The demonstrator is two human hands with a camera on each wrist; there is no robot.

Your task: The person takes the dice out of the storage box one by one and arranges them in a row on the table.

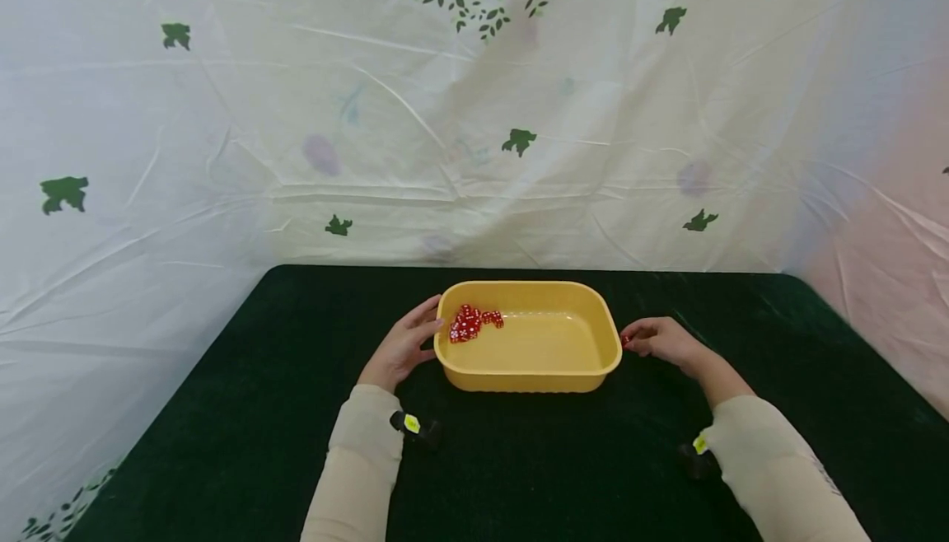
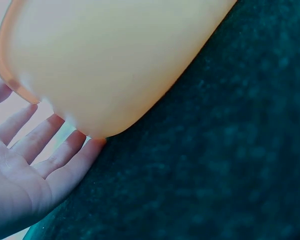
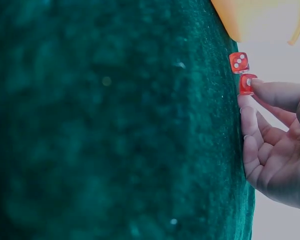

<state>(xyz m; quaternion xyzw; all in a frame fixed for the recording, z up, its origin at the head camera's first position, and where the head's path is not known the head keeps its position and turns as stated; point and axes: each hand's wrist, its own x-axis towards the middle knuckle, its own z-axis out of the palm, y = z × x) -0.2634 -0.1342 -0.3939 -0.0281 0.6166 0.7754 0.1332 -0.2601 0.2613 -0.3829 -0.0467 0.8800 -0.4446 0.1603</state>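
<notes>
A yellow plastic basin [image 1: 530,381] stands on the dark green cloth, with a cluster of red dice [image 1: 465,324] inside at its left end. My left hand [image 1: 404,346] touches the basin's left end; in the left wrist view its fingers [image 2: 72,162] reach out fairly straight against the wall. Just outside the basin's right end, my right hand [image 1: 663,342] pinches a red die [image 3: 246,85] between thumb and forefinger. Beside that die, between it and the basin, is a second red die [image 3: 239,62] with white pips.
Dark green velvety cloth [image 1: 534,476] covers the table. Behind and at the sides hangs a pale curtain [image 1: 445,155] printed with leaves. A small dark wrist camera with a yellow tag [image 1: 412,423] sits at the left cuff, another [image 1: 700,444] at the right.
</notes>
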